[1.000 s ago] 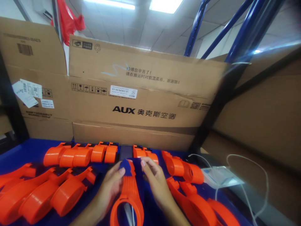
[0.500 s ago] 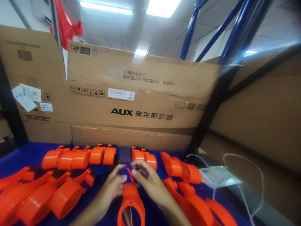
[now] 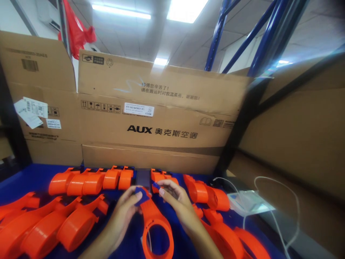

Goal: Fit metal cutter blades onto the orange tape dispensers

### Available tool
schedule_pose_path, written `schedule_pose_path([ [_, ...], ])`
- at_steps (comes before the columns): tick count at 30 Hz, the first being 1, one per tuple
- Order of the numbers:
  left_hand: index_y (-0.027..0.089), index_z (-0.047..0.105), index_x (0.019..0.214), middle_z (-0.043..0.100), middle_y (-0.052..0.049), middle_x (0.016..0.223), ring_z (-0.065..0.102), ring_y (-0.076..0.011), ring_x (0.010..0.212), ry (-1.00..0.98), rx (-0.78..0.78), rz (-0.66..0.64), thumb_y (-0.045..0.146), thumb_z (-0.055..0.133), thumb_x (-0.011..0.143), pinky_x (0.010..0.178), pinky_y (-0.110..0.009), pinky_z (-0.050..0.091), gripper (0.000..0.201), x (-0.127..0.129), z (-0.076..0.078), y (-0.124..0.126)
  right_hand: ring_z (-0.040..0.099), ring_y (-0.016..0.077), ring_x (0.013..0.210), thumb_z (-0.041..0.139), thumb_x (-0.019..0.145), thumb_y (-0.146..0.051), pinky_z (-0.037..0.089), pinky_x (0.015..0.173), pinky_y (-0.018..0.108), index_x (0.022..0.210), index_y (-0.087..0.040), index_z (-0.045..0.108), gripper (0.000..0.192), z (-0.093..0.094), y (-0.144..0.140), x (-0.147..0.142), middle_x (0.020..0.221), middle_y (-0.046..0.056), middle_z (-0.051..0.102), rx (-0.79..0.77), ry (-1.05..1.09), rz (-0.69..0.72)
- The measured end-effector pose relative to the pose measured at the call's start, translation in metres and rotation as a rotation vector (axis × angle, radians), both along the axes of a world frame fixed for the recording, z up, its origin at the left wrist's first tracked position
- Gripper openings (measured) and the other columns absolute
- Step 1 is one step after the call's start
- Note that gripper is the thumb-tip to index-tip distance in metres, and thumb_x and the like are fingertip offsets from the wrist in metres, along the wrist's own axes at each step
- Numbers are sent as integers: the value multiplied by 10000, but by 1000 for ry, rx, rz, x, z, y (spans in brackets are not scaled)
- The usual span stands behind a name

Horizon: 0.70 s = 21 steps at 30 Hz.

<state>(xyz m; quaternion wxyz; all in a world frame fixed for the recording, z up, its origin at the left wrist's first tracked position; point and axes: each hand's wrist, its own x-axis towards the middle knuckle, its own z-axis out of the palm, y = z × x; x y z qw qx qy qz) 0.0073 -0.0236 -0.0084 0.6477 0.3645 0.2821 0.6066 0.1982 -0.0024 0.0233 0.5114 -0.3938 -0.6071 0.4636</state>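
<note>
At nine o'clock from the hands, loose orange plastic dispenser shells (image 3: 54, 225) lie crowded on the blue work surface (image 3: 32, 176), their round ends toward the camera. Behind them, at about eleven o'clock, a row of the same orange parts (image 3: 91, 181) lines the foot of the AUX cardboard carton (image 3: 151, 118).

The left hand (image 3: 125, 212) comes in from seven o'clock, its thumb and forefinger closed on a small dark-blue piece (image 3: 142, 196) at the narrow top end of the orange ring-ended part (image 3: 155, 225). That part sits between the two hands, its long axis running from the ring at six o'clock up to the tip at twelve, leaning slightly left. Both hands meet it at the tip, and the left is the nearer one, touching it directly.

The right hand (image 3: 176, 205) enters from five o'clock, fingertips pinched together on a second small blue bit (image 3: 155, 186) held just at one o'clock of the tip; whether that bit touches the orange part cannot be told.

A dark slab (image 3: 143, 176) stands just beyond the fingertips at twelve o'clock, near enough to crowd them. At three o'clock lie more orange shells (image 3: 207, 194), then a clear plastic packet (image 3: 249, 203) with a white cable (image 3: 293, 212) looping past it.
</note>
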Motion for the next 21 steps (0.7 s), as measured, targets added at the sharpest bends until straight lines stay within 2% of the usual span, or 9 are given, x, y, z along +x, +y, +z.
schedule_pose_path([
  [2,185,712,976,750,-73,961,638,-158,723,-19,-2,22,304,743,835,637,-262,525,187,0,0,1,651,246,979,763,829,-437,491,780,313,1076,-231,717,325,0,-1,0,1041,62,728,8,-14,14],
  [8,192,705,1051,716,-89,1066,647,-231,950,6,-22,84,284,794,783,743,-326,558,297,-1,-1,1,657,258,1045,771,836,-388,484,939,379,1096,-235,708,308,1,-2,2,1102,67,723,72,-36,96],
  [12,198,710,1045,720,-85,1075,650,-236,964,18,-16,87,307,796,784,771,-339,556,296,-1,-2,3,631,281,1133,770,841,-361,456,1018,428,1103,-234,715,296,1,-4,2,1164,82,710,128,-58,130],
  [21,207,706,1050,732,-71,1053,657,-227,978,26,23,113,300,789,804,801,-331,541,276,0,2,0,644,263,1136,771,847,-340,490,1033,431,1099,-255,708,273,-2,-1,1,1153,59,705,116,-50,144],
])
